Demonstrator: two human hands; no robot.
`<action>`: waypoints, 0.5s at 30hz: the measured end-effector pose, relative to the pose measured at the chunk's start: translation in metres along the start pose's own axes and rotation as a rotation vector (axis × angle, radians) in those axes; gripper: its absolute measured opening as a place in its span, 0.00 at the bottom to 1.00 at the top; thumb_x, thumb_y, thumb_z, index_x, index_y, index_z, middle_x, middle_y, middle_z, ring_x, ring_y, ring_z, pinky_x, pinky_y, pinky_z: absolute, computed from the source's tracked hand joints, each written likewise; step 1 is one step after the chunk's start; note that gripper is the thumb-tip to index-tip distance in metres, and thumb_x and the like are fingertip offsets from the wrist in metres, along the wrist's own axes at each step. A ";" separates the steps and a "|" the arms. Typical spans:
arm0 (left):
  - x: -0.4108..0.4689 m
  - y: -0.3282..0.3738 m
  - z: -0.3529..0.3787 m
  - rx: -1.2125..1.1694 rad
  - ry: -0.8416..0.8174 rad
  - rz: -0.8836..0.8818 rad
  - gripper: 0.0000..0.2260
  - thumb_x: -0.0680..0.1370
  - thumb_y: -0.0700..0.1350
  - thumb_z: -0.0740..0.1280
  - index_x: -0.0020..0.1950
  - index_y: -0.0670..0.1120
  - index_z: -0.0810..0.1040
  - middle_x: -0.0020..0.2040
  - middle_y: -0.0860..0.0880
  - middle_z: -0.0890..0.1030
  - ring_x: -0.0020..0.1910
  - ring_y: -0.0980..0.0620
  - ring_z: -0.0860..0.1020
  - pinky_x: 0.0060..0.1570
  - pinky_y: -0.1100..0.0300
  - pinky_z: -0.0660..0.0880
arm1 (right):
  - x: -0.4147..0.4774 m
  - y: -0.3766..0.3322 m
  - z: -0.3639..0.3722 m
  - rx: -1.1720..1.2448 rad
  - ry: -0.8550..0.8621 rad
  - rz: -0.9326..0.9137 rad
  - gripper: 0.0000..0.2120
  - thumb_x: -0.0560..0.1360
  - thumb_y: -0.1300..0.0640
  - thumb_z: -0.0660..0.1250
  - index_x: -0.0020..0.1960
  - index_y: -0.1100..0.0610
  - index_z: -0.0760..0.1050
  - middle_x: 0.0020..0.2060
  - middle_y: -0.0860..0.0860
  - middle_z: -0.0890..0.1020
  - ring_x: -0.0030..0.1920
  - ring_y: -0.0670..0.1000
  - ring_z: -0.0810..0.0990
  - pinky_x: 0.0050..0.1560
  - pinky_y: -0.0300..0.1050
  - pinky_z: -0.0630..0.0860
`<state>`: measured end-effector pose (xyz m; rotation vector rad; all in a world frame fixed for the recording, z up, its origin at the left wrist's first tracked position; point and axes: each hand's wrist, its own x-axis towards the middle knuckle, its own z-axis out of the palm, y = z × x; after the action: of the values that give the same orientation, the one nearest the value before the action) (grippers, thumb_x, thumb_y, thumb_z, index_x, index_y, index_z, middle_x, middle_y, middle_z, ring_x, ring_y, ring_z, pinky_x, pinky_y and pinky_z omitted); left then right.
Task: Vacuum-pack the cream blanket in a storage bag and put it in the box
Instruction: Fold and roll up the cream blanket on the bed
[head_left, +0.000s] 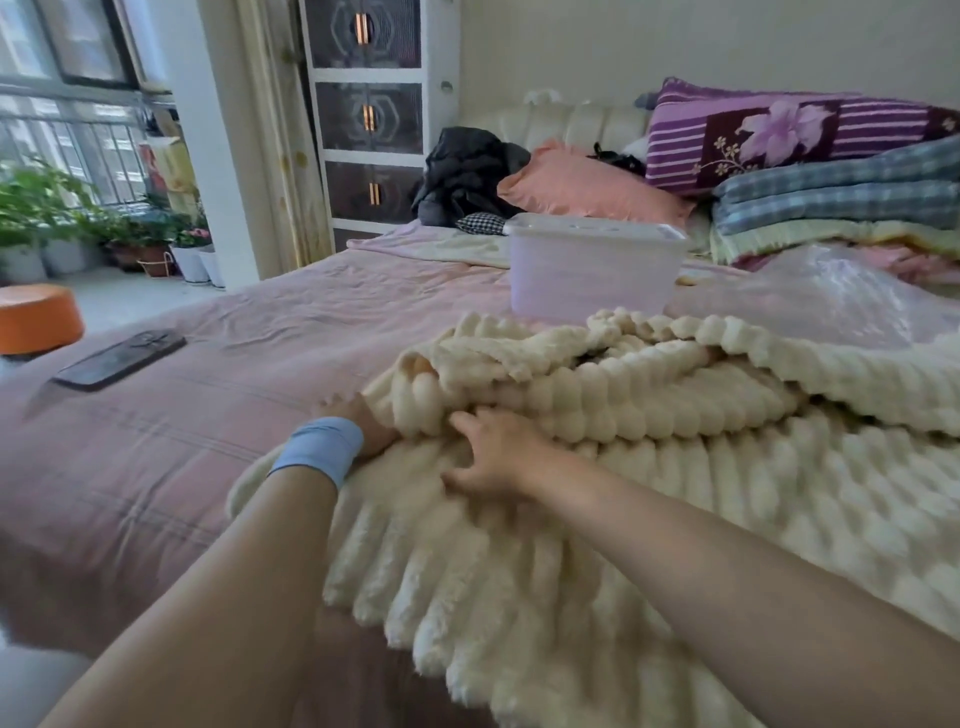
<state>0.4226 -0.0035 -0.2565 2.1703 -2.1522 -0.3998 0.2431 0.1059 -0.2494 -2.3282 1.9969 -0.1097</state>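
The cream ribbed blanket (649, 467) lies rumpled over the right half of the pink bed, one fold bunched up at its far edge. My left hand (363, 423), with a blue band at the wrist, is tucked under that fold at the blanket's left end, fingers mostly hidden. Spread fingers of my right hand (493, 457) press on the blanket just right of it. A clear plastic storage bag (841, 301) lies crumpled behind the blanket at the right. The translucent lidded box (592, 270) stands on the bed beyond the blanket.
A dark phone (119, 358) lies on the bed (234, 415) at the left. Pillows and folded quilts (831, 182) pile up at the headboard, beside dark clothes (462, 176). An orange stool (36, 317) and potted plants stand on the floor at the left.
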 end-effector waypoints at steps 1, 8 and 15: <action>0.009 -0.003 0.005 0.025 -0.020 0.026 0.44 0.67 0.72 0.60 0.75 0.44 0.65 0.71 0.38 0.69 0.68 0.38 0.70 0.67 0.49 0.68 | 0.005 -0.003 0.009 -0.006 -0.049 0.025 0.36 0.76 0.36 0.64 0.79 0.50 0.60 0.75 0.58 0.65 0.76 0.59 0.62 0.75 0.53 0.60; 0.001 -0.029 -0.021 -0.081 0.186 0.248 0.18 0.79 0.47 0.64 0.69 0.50 0.73 0.69 0.43 0.74 0.66 0.41 0.73 0.66 0.50 0.68 | -0.004 -0.012 0.033 0.099 0.075 -0.083 0.39 0.78 0.35 0.58 0.82 0.44 0.44 0.82 0.52 0.50 0.81 0.53 0.45 0.79 0.54 0.40; -0.029 -0.061 -0.023 0.146 -0.121 -0.084 0.25 0.76 0.55 0.67 0.70 0.44 0.74 0.67 0.42 0.75 0.66 0.41 0.75 0.66 0.49 0.71 | 0.002 -0.038 0.015 0.118 -0.128 -0.118 0.32 0.79 0.38 0.62 0.79 0.48 0.63 0.78 0.51 0.65 0.77 0.54 0.63 0.76 0.51 0.62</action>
<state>0.4872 0.0236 -0.2442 2.3799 -2.2228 -0.4000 0.2825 0.1102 -0.2605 -2.3153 1.7462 -0.0810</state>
